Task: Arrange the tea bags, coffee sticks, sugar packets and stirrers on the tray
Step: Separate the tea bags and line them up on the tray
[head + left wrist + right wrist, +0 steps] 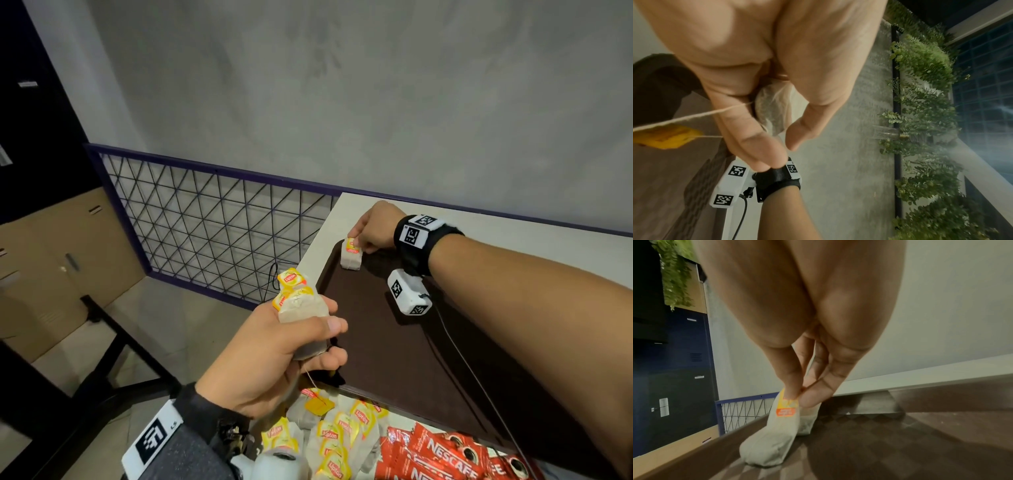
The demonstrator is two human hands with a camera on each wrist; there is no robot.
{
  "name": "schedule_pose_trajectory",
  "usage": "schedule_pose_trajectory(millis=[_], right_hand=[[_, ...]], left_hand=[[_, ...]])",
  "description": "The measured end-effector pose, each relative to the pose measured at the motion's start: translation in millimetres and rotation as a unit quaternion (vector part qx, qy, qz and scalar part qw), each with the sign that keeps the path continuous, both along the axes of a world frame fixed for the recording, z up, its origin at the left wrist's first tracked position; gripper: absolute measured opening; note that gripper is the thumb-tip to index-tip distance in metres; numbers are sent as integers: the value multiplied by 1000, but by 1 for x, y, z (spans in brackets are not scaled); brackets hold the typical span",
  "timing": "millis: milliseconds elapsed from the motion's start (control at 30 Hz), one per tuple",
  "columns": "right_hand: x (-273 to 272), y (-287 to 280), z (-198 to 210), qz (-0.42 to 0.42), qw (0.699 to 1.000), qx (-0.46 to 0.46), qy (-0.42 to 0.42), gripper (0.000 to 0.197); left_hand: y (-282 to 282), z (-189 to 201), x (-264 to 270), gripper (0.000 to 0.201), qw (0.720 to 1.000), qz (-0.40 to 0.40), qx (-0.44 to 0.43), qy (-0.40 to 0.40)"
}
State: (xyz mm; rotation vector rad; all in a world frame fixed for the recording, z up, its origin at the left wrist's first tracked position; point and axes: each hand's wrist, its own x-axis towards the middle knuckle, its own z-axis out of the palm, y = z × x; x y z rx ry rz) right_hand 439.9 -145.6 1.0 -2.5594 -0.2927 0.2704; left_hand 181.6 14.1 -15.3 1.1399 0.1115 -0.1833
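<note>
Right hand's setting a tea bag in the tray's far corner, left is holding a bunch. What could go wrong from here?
1. The tea bag stands on end at the tray corner, pinched at its tag by the right hand; it may topple on release.
2. A string with a yellow tag dangles from the bunch of tea bags in the left hand; it could snag the loose pile of tea bags below.

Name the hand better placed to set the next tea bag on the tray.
Right hand: it already pinches a white tea bag touching the brown plastic tray at its far corner. The left hand only holds a spare bundle of tea bags beside the tray.
</note>
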Motion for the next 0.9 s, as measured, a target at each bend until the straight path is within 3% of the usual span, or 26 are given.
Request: schedule_pose_trajectory(millis=[467,767,900], right_hand=[[15,-12,-7,-79,994,81,3,15],[7,-14,-13,-65,994,93,9,7],[-6,-23,-3,-70,994,88,-9,12]], left_hand=[[0,-2,0,51,1000,8,-2,14],[0,-8,4,58,999,16,-36,6],[-3,-9,4,64,999,-11,-40,-10]])
